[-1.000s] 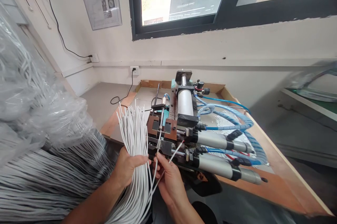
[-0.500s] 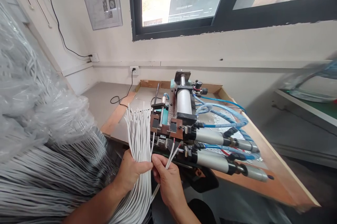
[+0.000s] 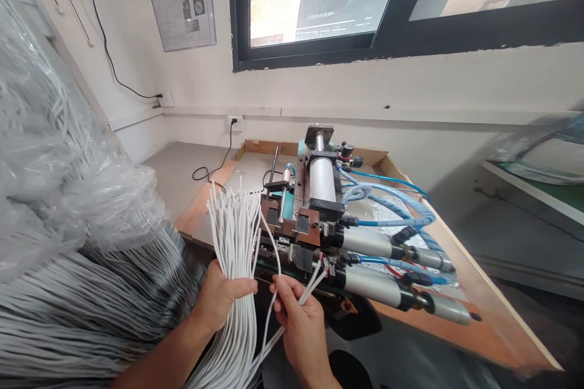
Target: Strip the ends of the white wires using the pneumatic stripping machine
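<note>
Your left hand [image 3: 223,297] grips the white wire bundle [image 3: 235,237] upright beside the stripping machine [image 3: 301,224]. Your right hand [image 3: 298,322] pinches two wires [image 3: 312,282], now pulled back from the machine's front, ends showing red.

**Counts at the bench**

Two hands: the left hand [image 3: 222,294] and the right hand [image 3: 298,322]. One bundle of white wires [image 3: 235,237], too many strands to count. One machine [image 3: 314,218] on the wooden board [image 3: 460,304], with two silver cylinders [image 3: 387,267] near its front edge (a third, white one stands upright behind). One framed notice [image 3: 184,8]. Two wall sockets [image 3: 234,123].
</note>
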The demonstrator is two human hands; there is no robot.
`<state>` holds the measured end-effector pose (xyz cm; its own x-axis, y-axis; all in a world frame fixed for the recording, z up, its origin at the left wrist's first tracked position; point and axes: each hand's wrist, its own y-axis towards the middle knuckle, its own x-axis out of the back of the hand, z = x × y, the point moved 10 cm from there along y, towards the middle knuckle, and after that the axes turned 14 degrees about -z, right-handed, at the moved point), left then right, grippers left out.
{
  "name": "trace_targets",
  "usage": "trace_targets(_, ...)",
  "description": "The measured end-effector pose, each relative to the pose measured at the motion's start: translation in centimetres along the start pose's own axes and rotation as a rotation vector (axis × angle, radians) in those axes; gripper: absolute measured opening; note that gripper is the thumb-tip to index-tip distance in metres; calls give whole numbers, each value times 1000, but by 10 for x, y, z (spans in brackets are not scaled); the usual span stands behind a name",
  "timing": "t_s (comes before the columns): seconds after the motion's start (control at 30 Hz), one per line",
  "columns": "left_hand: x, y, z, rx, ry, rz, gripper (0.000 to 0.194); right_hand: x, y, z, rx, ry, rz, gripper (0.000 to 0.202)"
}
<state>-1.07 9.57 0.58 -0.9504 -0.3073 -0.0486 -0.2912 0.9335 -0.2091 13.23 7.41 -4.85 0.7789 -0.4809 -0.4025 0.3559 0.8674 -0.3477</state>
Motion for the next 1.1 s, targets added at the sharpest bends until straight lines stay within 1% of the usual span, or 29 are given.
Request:
trace_targets(0.1,5,5,-2,-24,-80,8,12,6,-1,-3,-47,34,-45,23)
trace_targets(0.23,14,10,3,14,-88,-56,10,10,-10,-12,-101,-6,-48,27)
trace_targets(0.37,13,10,3,12,-89,-47,11,14,-19,-17,-102,-52,-50,30)
trace_targets(0.47,10,9,4,22,-97,-30,10,15,-21,-19,-134,-38,-46,31)
trace_targets(0.57,9,8,3,22,-105,-20,10,10,-21,-17,-160,-25,-6,30)
trace_targets(0.67,8,8,4,21,-117,-5,10,5,-19,-14,-151,-23,32,30)
trace_targets(0.8,8,6,4,41,-133,21,11,4,-15,-20,-147,-55,73,28)
trace_targets(0.93,4,2,4,83,-137,73,10,5,-11,-25,-78,-140,144,28)
trace_targets(1.03,-3,-4,4,114,-196,128,8,3,-15,-23,42,-250,208,28)
trace_targets(1.1,-9,-9,7,144,-225,159,9,0,-21,-19,121,-309,233,26)
